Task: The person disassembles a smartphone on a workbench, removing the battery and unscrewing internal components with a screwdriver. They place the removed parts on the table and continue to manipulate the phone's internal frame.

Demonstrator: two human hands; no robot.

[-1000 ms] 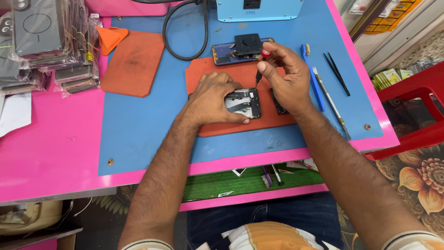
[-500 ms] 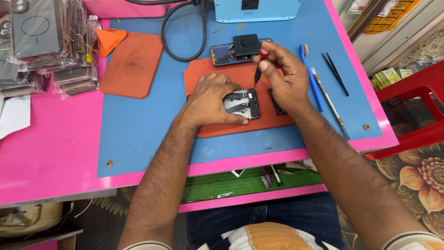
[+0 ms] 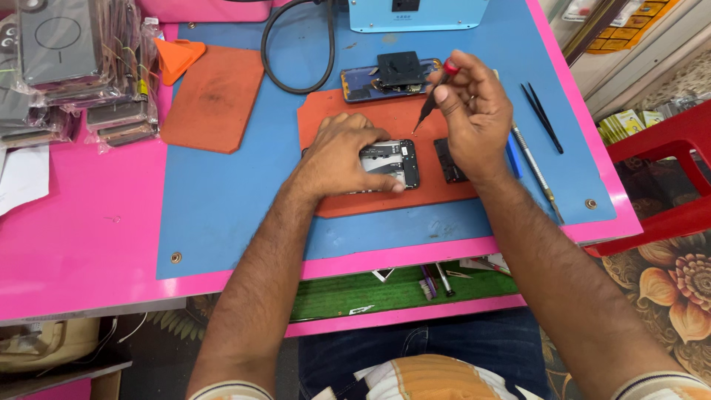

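Pink bench (image 3: 89, 244) carries a blue mat (image 3: 229, 192), on it an orange pad (image 3: 392, 196), and on the pad the opened phone (image 3: 391, 161) lies flat, insides up, with a second phone (image 3: 359, 83) just beyond the pad's far edge. To do this well I'd keep the left hand (image 3: 337, 154) pressing the chassis so it can't skate, then bring the driver down square to the screw, light pressure. Left fingers lie pressed together over the phone's left half; right hand (image 3: 474, 111) hangs above the pad, thumb and fingertips pinching the small red-capped screwdriver (image 3: 432, 100), tip angled down-left, clear of the board.
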